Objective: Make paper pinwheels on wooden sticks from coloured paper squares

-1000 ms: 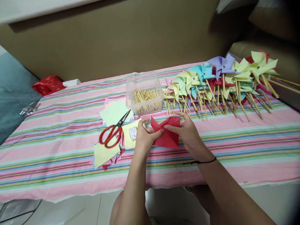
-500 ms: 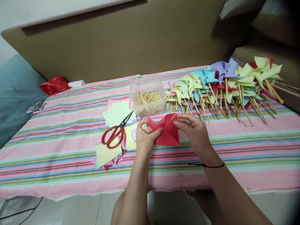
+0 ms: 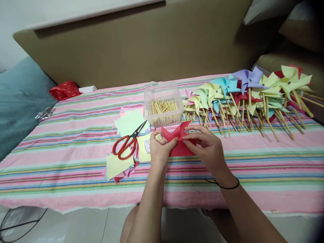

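A sheet of red paper (image 3: 181, 150), with some corners curled inward like a pinwheel, is held up over the cloth. My left hand (image 3: 161, 152) grips its left side, thumb pressed near the middle. The fingertips of my right hand (image 3: 209, 144) pinch the paper close to its centre and hide part of its right half. Just behind the paper stands a clear plastic box (image 3: 162, 120) of short wooden sticks (image 3: 164, 108). Red-handled scissors (image 3: 128, 143) lie left of my left hand, on coloured paper sheets (image 3: 129, 122).
Finished pinwheels (image 3: 249, 81) on sticks are heaped at the right. Yellow paper (image 3: 119, 165) covers scraps at the left. A red plastic bag (image 3: 64, 90) and a metallic bundle (image 3: 45, 114) lie far left on the striped cloth (image 3: 76, 152). A brown sofa back (image 3: 139, 44) rises behind.
My right hand has moved from the paper's upper right corner inward and down to its centre. My left hand keeps its grip. The whole view has shifted slightly.
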`<state>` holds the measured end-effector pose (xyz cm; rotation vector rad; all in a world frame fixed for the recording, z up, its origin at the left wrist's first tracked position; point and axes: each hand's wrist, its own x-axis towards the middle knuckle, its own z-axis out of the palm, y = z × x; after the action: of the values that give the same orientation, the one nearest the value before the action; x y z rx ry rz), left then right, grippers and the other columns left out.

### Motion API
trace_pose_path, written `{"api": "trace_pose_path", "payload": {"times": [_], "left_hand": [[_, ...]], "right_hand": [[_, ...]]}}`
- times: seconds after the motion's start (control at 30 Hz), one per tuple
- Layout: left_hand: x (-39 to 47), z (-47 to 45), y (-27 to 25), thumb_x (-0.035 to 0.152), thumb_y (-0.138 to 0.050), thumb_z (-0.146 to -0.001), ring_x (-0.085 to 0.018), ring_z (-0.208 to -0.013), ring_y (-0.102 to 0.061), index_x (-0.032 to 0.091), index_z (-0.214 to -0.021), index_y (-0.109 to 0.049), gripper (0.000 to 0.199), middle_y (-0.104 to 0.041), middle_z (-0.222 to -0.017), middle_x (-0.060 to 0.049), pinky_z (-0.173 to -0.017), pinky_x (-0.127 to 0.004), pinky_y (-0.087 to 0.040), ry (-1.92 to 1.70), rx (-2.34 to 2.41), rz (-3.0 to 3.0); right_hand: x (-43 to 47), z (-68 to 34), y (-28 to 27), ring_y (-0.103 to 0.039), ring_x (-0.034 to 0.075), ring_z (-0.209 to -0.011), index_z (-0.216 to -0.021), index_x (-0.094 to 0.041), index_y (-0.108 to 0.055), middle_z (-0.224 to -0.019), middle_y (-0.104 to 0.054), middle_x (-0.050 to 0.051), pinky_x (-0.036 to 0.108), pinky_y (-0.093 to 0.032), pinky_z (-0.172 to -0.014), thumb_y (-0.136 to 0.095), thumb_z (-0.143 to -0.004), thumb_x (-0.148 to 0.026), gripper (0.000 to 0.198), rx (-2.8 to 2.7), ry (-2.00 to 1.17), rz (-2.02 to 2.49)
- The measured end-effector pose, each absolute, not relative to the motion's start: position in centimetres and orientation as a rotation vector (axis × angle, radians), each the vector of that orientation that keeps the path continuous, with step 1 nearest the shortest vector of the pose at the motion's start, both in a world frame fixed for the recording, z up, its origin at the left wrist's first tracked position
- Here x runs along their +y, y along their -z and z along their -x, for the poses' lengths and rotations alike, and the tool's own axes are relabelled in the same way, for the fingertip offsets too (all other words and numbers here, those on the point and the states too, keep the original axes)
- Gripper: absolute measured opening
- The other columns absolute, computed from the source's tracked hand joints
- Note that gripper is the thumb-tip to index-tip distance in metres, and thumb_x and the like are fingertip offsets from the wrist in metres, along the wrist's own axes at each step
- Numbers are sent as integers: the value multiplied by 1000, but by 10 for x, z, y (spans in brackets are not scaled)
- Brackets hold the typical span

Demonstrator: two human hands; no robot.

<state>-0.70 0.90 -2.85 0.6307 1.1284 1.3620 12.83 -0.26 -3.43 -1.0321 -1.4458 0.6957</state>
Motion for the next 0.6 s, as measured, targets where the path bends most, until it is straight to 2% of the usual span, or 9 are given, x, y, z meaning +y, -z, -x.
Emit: {"api": "trace_pose_path", "payload": {"times": [0.27, 0.47, 0.6], "left_hand": [[7, 9, 24, 19, -85, -50, -19, -58, -69, 20, -101, -43, 66, -73, -68, -3, -66, -35, -54, -1314, 1108, -635], [7, 10, 26, 19, -84, -52, -19, -56, -68, 21, -100, -42, 64, -73, -67, -2, -65, -35, -54, -1316, 1094, -648], [8, 11, 26, 18, -84, -52, -19, -55, -68, 21, -100, -42, 64, -73, -67, -3, -64, -34, -54, -1308, 1092, -658]], "right_hand": [[-3, -129, 31, -64, 22, -92, -84, -31, -75, -100, -63, 5, 37, -53, -77, -66, -79, -20, 14, -1551, -520, 1105], [-4, -128, 33, -64, 20, -83, -82, -30, -76, -101, -61, 4, 37, -55, -73, -68, -79, -23, 10, -1478, -638, 1120], [-4, -126, 35, -63, 21, -87, -79, -29, -75, -100, -62, 5, 34, -55, -68, -70, -79, -25, 7, -1419, -717, 1122]]}}
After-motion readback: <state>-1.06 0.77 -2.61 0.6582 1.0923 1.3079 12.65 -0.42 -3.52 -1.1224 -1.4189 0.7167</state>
